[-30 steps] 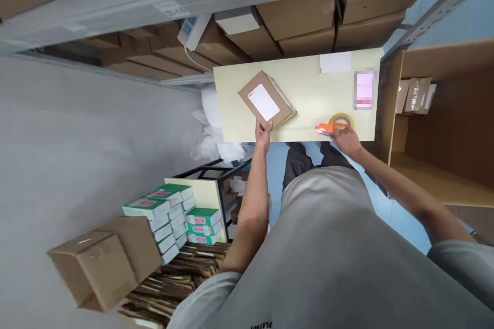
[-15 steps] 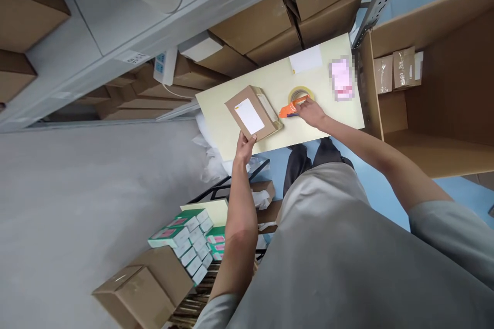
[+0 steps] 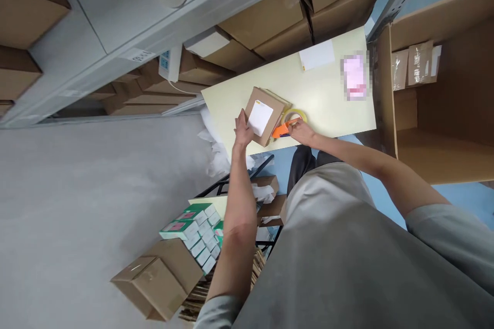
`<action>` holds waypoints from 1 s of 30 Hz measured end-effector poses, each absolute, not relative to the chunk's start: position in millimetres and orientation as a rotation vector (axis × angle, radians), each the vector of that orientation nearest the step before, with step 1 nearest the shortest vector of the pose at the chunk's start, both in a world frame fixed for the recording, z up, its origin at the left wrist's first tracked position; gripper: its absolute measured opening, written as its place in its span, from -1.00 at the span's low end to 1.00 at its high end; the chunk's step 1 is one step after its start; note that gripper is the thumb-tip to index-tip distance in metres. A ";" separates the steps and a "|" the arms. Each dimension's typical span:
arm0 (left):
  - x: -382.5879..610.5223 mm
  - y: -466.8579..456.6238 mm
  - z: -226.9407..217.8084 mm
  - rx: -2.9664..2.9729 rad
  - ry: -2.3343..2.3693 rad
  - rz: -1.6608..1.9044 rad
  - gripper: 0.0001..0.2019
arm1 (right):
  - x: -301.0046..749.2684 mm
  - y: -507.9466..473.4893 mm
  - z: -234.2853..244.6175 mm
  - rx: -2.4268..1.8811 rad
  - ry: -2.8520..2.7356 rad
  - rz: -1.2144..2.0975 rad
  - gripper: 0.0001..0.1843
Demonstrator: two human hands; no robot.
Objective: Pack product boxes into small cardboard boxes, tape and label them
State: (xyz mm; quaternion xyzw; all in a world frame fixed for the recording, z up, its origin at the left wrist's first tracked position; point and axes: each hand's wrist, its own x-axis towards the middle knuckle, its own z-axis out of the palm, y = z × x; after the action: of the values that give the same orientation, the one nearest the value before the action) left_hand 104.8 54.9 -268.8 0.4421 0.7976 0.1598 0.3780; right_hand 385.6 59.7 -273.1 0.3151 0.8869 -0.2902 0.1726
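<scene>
A small cardboard box point(image 3: 266, 104) with a white label point(image 3: 260, 117) on its top face sits on the cream table point(image 3: 227, 93). My left hand point(image 3: 243, 129) holds the box by its left side, fingers along the edge. My right hand point(image 3: 303, 131) is closed around an orange tape dispenser point(image 3: 281, 130) that carries a roll of yellowish tape point(image 3: 294, 114). The dispenser's front end is against or very close to the box's right side; whether tape is stuck there cannot be made out.
A white paper point(image 3: 317, 55) and a blurred pink item point(image 3: 354, 76) lie on the table. At right stands a large open carton point(image 3: 443, 154) with small parcels inside. A shelf point(image 3: 216, 10) with boxes runs behind. Green-and-white boxes point(image 3: 200, 236) are stacked lower left.
The box has turned and shifted right, and my left hand has moved from its near corner to its left side. My right hand has brought the tape dispenser left to the box.
</scene>
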 end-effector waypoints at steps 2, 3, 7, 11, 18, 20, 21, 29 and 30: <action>133.2 56.5 -273.8 1.043 2.249 0.433 -0.25 | 371.6 47.3 -269.7 0.933 2.486 -0.858 -0.40; 149.4 55.9 -276.0 1.003 2.338 0.463 -0.29 | 366.3 41.7 -267.9 0.956 2.471 -0.873 -0.38; 200.4 47.9 -281.1 1.047 2.485 0.493 -0.20 | 360.7 28.6 -263.1 1.021 2.415 -0.938 -0.34; 209.8 42.4 -280.7 1.140 2.519 0.493 -0.21 | 369.2 26.3 -264.0 1.038 2.379 -0.981 -0.36; 211.3 46.3 -270.9 1.060 2.452 0.457 -0.20 | 415.9 16.7 -267.0 1.013 2.395 -1.034 -0.32; 213.3 46.9 -268.8 1.063 2.455 0.452 -0.20 | 448.0 19.8 -270.9 1.048 2.388 -1.041 -0.31; 213.8 46.9 -268.6 1.067 2.452 0.450 -0.20 | 465.6 24.3 -273.5 1.090 2.368 -1.024 -0.30; 208.1 44.2 -278.4 1.136 2.491 0.425 -0.19 | 521.1 100.8 -297.6 1.364 2.383 -0.624 -0.39; 206.7 43.7 -279.5 1.151 2.493 0.421 -0.19 | 515.7 107.2 -300.4 1.350 2.407 -0.602 -0.41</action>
State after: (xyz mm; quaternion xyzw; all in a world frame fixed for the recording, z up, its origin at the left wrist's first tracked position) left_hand 206.7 43.7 -279.5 0.4075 0.8827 0.1490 0.1806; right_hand 515.7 107.2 -300.4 0.4719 0.8415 -0.2103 0.1581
